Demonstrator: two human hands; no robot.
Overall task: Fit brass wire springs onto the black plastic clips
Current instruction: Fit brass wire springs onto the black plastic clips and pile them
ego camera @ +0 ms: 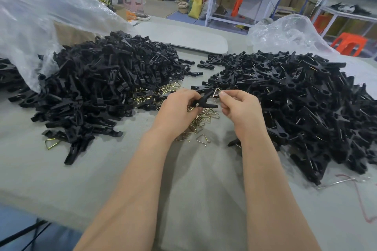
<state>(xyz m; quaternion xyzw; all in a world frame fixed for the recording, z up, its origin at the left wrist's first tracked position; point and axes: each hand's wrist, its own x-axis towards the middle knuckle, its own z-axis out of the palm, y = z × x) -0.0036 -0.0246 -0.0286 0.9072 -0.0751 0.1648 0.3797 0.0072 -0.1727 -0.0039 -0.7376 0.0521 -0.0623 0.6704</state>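
Loose springs (205,118) lie on the table (193,169) just under both my hands. My left hand (177,106) curls round a black clip (205,101). My right hand (238,108) pinches a brass spring (216,91) at the clip's upper tip. Left of my left hand is a heap of clip parts (102,83), and right of my right hand a heap of sprung clips (306,98).

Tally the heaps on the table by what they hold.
Black clip heaps: 2, left heap and right heap
Brass spring heap: 1
Total: 3
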